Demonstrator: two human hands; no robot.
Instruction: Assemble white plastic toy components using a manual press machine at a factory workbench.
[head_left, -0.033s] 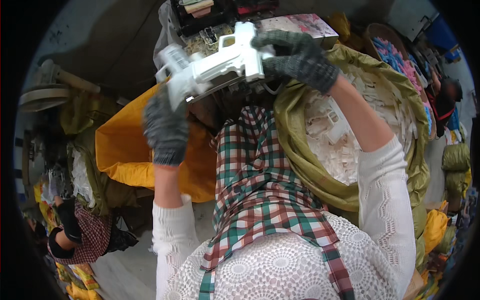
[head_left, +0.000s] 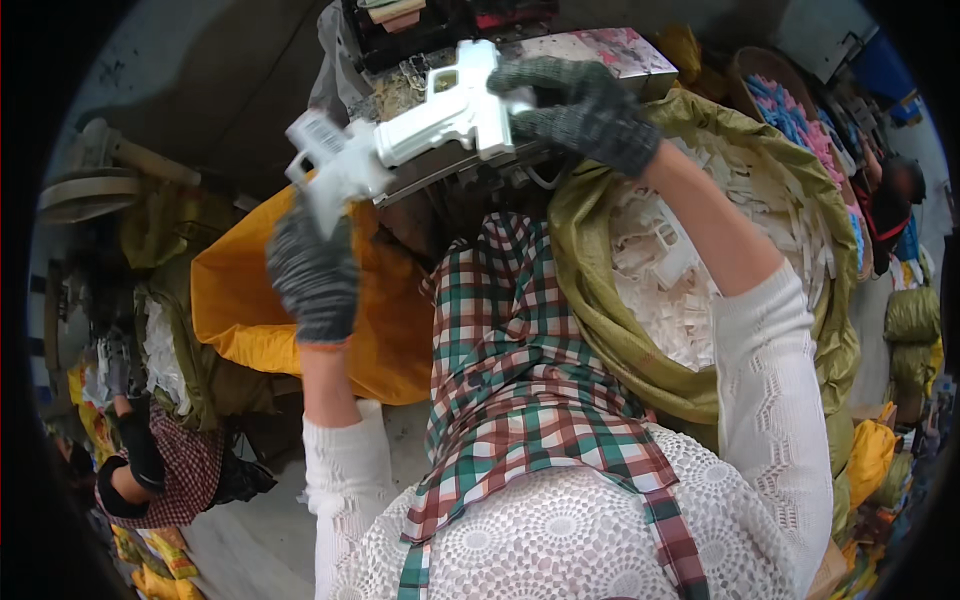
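Observation:
My left hand, in a dark grey knit glove, is closed round the grip of a white plastic toy pistol, blurred by motion. In my right hand, gloved alike, is a second white toy pistol, pinched near its grip end. The two toys meet or overlap near the middle; I cannot tell whether they touch. Both are held above the front edge of a work table. Below my left hand hangs the open mouth of an orange sack. Under my right forearm stands an olive woven sack full of white plastic parts.
A pink-and-white patterned box sits on the table behind my right hand. Pink and blue pieces fill a basket at the far right. A co-worker in a checked garment is at the left, near another sack of white parts.
My left hand has shifted left and slightly up with its toy pistol, while my right hand has moved a little left and up with the other.

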